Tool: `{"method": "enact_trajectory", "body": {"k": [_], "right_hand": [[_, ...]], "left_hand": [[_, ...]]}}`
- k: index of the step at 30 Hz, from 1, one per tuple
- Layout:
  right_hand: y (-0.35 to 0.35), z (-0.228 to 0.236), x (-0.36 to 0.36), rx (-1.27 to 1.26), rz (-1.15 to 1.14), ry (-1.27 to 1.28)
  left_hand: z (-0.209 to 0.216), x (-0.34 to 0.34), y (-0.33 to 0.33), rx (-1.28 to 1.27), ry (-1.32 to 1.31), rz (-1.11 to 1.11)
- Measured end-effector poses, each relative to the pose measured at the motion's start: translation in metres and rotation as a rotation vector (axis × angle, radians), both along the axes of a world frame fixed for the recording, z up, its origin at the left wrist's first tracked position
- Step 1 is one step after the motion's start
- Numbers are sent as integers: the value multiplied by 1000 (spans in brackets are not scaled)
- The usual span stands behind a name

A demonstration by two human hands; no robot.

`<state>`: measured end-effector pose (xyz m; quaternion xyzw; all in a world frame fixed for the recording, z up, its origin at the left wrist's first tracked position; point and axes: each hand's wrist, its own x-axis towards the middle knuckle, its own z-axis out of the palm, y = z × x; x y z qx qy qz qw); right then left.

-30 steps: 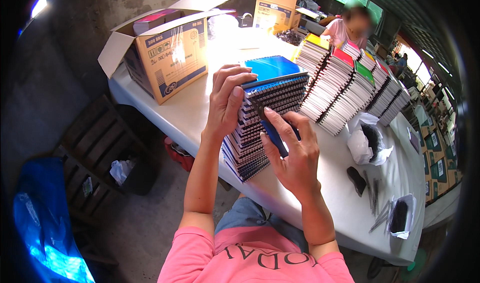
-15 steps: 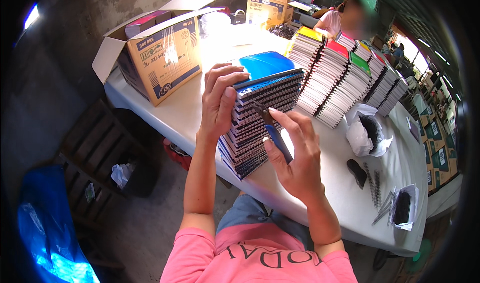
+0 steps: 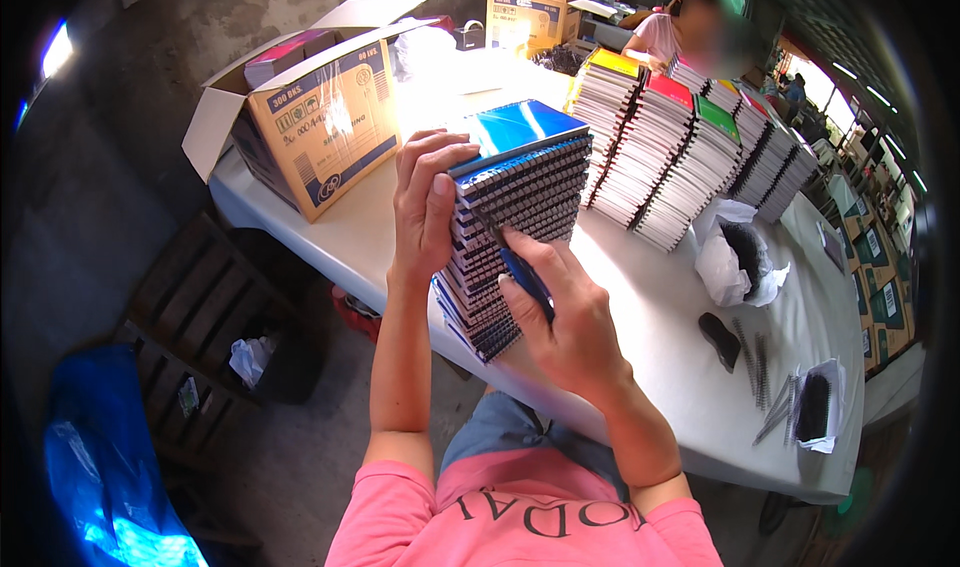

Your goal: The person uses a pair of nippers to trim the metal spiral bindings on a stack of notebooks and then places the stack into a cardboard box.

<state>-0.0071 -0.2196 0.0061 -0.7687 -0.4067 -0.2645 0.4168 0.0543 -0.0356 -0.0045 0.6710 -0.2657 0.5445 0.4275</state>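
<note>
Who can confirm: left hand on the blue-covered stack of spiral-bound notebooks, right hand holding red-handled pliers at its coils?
Wrong colour: the head view shows blue-handled pliers in the right hand, at the coils. The left hand is on the notebook stack, as stated.

On the table (image 3: 690,407), a notebook pile (image 3: 515,197) stands at the near edge, the left hand (image 3: 425,202) round its top left corner and the right hand (image 3: 565,312) before its near face, with pliers (image 3: 527,281) at the bindings. Left of the pile and farther stands a carton (image 3: 335,132) with books (image 3: 290,57) in it; beyond lies a second carton (image 3: 525,22), left of a person (image 3: 660,39). Right of the pile, notebook stacks (image 3: 650,167) stand before that person. Nearer, along the right side, come a bag (image 3: 715,272), then loose coils (image 3: 761,367), then a small box (image 3: 832,412) of coils at the near right. Left of the table stands a chair (image 3: 185,302)
</note>
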Motion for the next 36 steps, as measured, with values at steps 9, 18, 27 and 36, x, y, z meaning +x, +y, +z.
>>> {"method": "enact_trajectory", "body": {"k": [9,18,27,36], "right_hand": [[-6,4,-12,-60,-156,25],[4,3,-16,-240,-364,-192],[-2,12,-10,-42,64,352],[-9,2,-14,-172,-194,-40]], "left_hand": [[0,-2,-3,-2,5,3],[0,1,3,-26,20,-18],[1,-1,1,-29,18,-17],[1,-1,-1,-10,9,-28]]}}
